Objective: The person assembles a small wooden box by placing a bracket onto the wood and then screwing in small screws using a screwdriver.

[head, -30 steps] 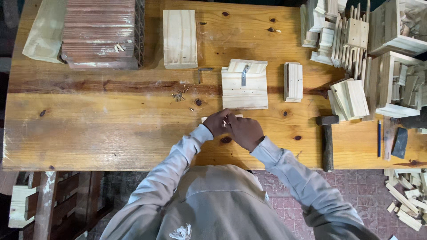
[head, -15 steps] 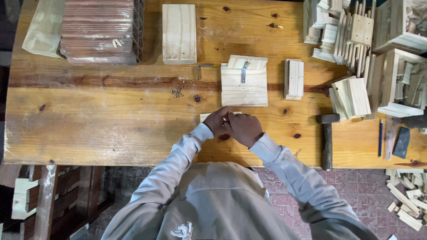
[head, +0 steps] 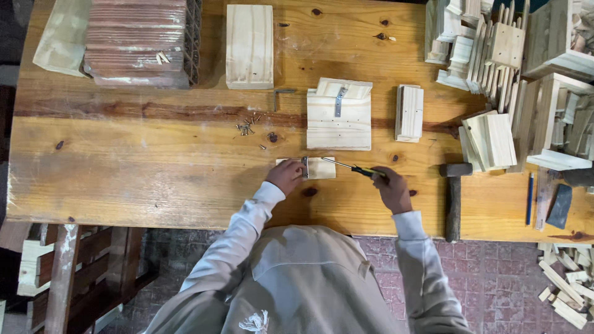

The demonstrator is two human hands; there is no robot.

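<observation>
Resting at the middle of the frame, a small wooden block (head: 318, 168) with a metal bracket (head: 305, 167) lies flat on the workbench (head: 124, 179). The left hand (head: 286, 176) pins its left end, fingers curled together on the wood. The right hand (head: 390, 188), closed around a screwdriver (head: 349, 168), points the tip at the bracket (screw too small to see). Fastening looks under way, not finished. Loose screws (head: 246, 128) lie up-left; a finished-looking bracketed piece (head: 339, 114) sits just above, a hammer (head: 455, 195) to the right.
</observation>
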